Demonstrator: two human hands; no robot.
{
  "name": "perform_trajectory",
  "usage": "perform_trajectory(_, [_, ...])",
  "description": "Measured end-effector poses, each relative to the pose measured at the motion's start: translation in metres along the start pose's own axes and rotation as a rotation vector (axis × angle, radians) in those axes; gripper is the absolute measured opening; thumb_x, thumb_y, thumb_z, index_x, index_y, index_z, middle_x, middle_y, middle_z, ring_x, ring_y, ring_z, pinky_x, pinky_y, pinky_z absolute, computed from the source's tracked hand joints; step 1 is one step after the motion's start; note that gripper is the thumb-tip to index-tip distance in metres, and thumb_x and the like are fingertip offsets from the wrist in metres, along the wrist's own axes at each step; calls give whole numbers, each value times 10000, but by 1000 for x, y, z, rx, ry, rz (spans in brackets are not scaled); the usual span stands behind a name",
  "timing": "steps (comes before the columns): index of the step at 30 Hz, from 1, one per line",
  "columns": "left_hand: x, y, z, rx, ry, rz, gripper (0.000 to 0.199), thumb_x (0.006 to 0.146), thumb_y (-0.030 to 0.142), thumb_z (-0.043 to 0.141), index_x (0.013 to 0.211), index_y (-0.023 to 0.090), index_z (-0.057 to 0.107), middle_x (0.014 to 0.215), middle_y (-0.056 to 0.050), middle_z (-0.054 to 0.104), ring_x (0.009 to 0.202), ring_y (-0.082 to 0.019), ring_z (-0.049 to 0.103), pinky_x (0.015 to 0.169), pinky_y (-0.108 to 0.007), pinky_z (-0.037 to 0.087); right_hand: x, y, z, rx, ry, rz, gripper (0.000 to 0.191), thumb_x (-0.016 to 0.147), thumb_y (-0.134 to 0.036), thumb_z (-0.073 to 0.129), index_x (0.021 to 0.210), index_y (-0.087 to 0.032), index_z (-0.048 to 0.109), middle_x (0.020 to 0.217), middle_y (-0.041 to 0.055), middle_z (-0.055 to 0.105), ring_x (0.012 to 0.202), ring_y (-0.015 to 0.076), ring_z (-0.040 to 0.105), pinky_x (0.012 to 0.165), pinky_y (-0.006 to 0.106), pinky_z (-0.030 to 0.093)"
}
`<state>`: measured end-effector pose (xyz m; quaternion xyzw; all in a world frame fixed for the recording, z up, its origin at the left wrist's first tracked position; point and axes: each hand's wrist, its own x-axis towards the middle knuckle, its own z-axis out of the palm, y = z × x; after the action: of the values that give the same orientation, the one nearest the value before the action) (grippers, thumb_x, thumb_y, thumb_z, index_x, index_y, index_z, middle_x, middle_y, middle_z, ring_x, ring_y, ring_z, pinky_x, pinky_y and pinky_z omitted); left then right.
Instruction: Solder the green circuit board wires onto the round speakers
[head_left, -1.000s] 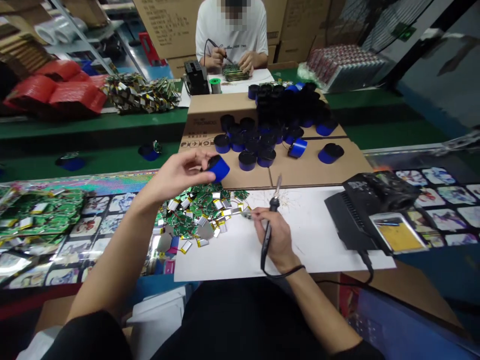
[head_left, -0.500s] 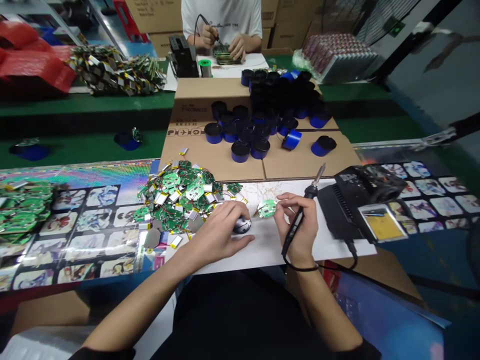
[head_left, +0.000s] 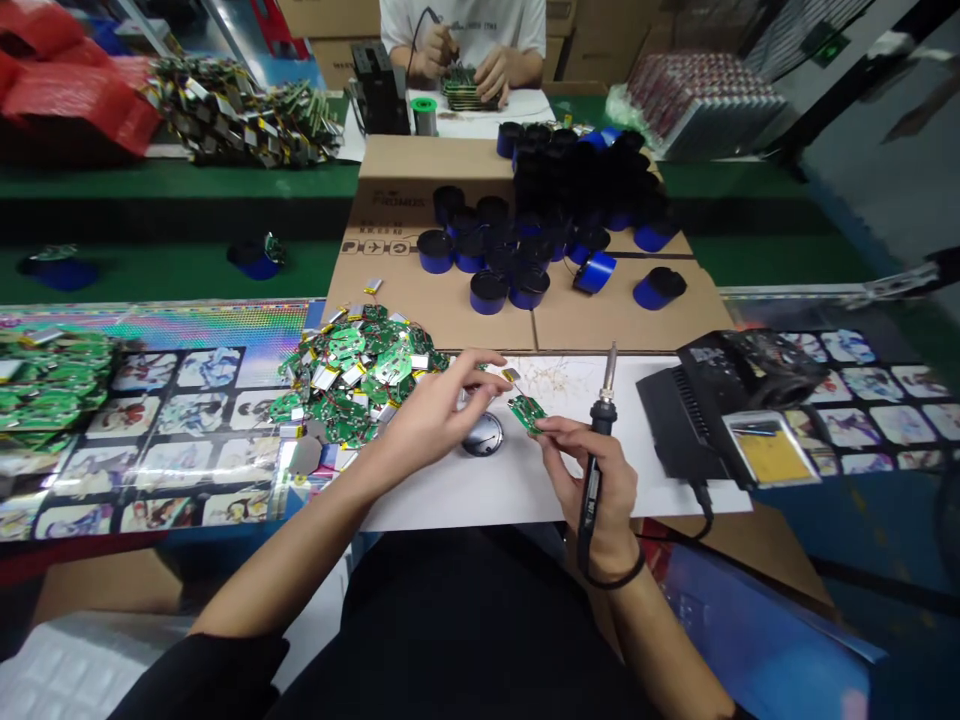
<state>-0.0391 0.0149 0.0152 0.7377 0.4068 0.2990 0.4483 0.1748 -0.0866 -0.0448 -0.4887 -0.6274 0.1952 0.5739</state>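
My right hand pinches a green circuit board by its edge and also holds a soldering iron, its tip pointing up and away. My left hand is open above the white sheet, its fingers spread and reaching toward a small battery beside the board. Partly under that hand, a round part with a silvery face lies on the white sheet. Left of it is a heap of green boards with batteries.
Blue and black cups stand on the cardboard ahead. A black soldering station and a yellow sponge tray sit at right. Across the table, a person works on stacked boards.
My left hand has lifted off the round part and opened. The board in my right hand has tilted and turned, and the soldering iron now points more upright. The whole view has shifted slightly.
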Motion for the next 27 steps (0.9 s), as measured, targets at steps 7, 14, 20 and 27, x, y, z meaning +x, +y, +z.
perform_trajectory(7, [-46, -15, -17, 238, -67, -18, 149, 996, 243, 705, 1144, 252, 692, 1093, -18, 683, 711, -108, 617, 672, -252, 523, -15, 6, 19, -157, -21, -180, 403, 904, 5, 764, 1175, -248, 607, 1085, 60, 832, 938, 192, 840, 817, 354, 730])
perform_trajectory(14, [-63, -27, 59, 300, 244, -17, 747, 858, 367, 913, 1452, 262, 472, 1342, -120, 562, 1291, -316, 593, 1096, -485, 557, 2, 12, 21, -163, 189, -93, 307, 934, -66, 752, 1118, -253, 593, 1016, 24, 790, 920, 195, 812, 849, 390, 687])
perform_trajectory(20, [-42, -39, 60, -7, 73, 50, 635, 908, 113, 721, 1450, 260, 424, 1421, -123, 605, 1365, -279, 617, 1181, -473, 524, 27, 15, 5, -141, 377, -118, 303, 911, -98, 784, 1059, -280, 591, 927, -4, 747, 896, 219, 769, 947, 500, 634])
perform_trajectory(27, [-49, -42, 53, -152, 207, -115, 566, 912, 249, 789, 1387, 252, 481, 1411, -119, 606, 1223, -236, 663, 936, -355, 576, -4, 17, 3, -293, -54, -303, 327, 899, -27, 736, 1014, -297, 591, 1007, -15, 821, 1002, 254, 820, 1022, 596, 598])
